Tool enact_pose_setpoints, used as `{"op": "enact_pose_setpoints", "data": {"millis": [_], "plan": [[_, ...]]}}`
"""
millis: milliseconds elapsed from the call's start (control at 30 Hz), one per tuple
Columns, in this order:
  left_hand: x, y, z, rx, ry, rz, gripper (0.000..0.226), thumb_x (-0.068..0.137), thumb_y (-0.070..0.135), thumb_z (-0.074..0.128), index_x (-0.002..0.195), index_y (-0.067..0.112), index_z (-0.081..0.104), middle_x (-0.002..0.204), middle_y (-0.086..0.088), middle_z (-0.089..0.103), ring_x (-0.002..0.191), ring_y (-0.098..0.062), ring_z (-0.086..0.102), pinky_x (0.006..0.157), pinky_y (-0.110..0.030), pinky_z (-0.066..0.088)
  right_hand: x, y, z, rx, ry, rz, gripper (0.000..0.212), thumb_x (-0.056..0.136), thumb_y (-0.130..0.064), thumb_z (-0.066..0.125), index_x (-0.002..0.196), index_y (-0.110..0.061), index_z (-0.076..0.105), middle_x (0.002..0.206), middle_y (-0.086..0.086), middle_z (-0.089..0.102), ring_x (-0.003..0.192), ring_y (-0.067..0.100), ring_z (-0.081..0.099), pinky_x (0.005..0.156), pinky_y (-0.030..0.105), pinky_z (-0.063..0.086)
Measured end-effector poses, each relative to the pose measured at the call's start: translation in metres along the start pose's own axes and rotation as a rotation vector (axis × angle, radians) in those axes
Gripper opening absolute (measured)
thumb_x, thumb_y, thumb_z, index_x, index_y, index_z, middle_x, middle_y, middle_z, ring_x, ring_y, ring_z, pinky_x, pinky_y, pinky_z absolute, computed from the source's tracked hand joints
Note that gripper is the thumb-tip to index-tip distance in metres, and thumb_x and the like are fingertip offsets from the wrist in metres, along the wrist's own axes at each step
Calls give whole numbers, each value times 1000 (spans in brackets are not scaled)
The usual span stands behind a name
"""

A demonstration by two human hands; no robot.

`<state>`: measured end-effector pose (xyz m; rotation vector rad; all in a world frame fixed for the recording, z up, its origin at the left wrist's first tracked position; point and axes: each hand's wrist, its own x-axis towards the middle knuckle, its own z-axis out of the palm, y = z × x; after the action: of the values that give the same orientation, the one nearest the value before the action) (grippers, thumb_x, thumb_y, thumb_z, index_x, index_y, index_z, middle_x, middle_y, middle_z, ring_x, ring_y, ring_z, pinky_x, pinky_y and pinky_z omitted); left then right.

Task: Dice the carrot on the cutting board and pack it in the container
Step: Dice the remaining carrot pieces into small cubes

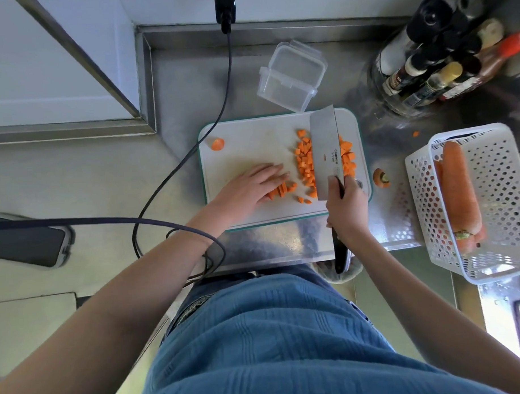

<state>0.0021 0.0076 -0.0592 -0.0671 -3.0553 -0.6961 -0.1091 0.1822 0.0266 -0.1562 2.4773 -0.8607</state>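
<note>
Nearest the viewer, a blue garment (272, 343) fills the lower frame. A dark cable (175, 167) loops over the near edge of the steel counter (269, 243) and runs up to the far edge. A dark phone (24, 246) lies at the near left.

On the cutting board (251, 138), near its front edge, the left hand (249, 188) lies flat, fingers straight and together, pressing down on carrot sticks (282, 190) whose cut ends show just past the fingertips. A few loose cubes sit just beside them.

The right hand (346, 208) is curled round the black handle of a cleaver (326, 153), at the board's near right corner. The blade stands edge-down, running toward the board's far right corner, through a pile of diced carrot (304, 163); cubes lie on both sides of the blade.

A round carrot slice (217, 144) rests at the board's left edge, well apart from the pile. A carrot top (381, 178) lies on the counter just off the board's right edge.

At the counter's right edge, a white perforated basket (499, 170) holds whole carrots (459, 190).

Beyond the board's far edge, the clear container (291, 76) sits open, no carrot in it. Bottles (430, 58) crowd the far right corner.
</note>
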Motion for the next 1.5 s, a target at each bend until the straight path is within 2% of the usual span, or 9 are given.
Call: {"op": "enact_pose_setpoints", "data": {"millis": [200,367,500,600,733,1033,1233,1367,1500], "plan": [[26,-13,-6,122,-52,303,43,86,25,42,117,4,64,118,-10,65,108,-28,62,90,-37,51,-4,9,4,-38,-43,-9,35,99,-38,41,85,-7,49,71,9,53,66,37,58,57,54,54],[13,-3,0,-24,92,59,43,70,17,79,107,-1,68,108,-12,68,99,-31,62,86,-37,52,-6,7,7,-9,-61,-6,34,99,-34,41,91,-3,51,80,14,57,63,28,56,54,53,54],[-5,14,8,-179,197,-247,41,71,15,78,109,1,67,109,-11,65,101,-31,58,90,-39,50,-7,7,15,-8,-102,-43,32,100,-33,40,92,-4,51,73,7,54,65,29,55,59,55,53],[-13,27,14,-268,257,-429,46,72,15,78,114,3,64,114,-10,61,105,-28,55,97,-37,44,-9,4,29,-55,-139,-151,27,101,-27,39,93,-2,47,68,9,53,64,33,51,57,43,44],[-24,30,13,-283,275,-547,57,70,15,79,121,2,58,120,-12,55,112,-27,48,100,-22,30,-14,-1,50,-228,-182,-229,25,103,-28,32,105,-6,43,77,18,56,70,34,51,57,37,38],[-24,31,5,-405,312,-604,37,80,2,68,117,-1,63,105,-14,61,94,-24,60,89,-28,47,-17,5,75,-328,-169,-251,27,104,-22,31,121,-3,39,85,23,62,75,39,61,56,38,43],[-19,38,1,-438,320,-639,25,77,11,74,98,3,64,88,-9,64,77,-17,59,73,-25,50,-15,5,75,-351,-144,-284,25,104,-22,31,117,-4,40,76,15,60,69,35,60,52,34,40],[-19,39,5,-424,331,-661,29,75,8,75,98,0,61,96,-9,54,76,-12,51,75,-12,38,-16,7,68,-616,-28,-458,17,101,-21,44,112,-8,46,62,10,57,51,27,52,46,30,34],[-29,38,6,-372,320,-591,28,78,10,71,102,2,58,101,-11,54,85,-23,59,78,-31,51,-15,16,54,-691,103,-581,50,62,-5,84,98,-5,48,46,7,51,44,26,54,39,22,29]]}}
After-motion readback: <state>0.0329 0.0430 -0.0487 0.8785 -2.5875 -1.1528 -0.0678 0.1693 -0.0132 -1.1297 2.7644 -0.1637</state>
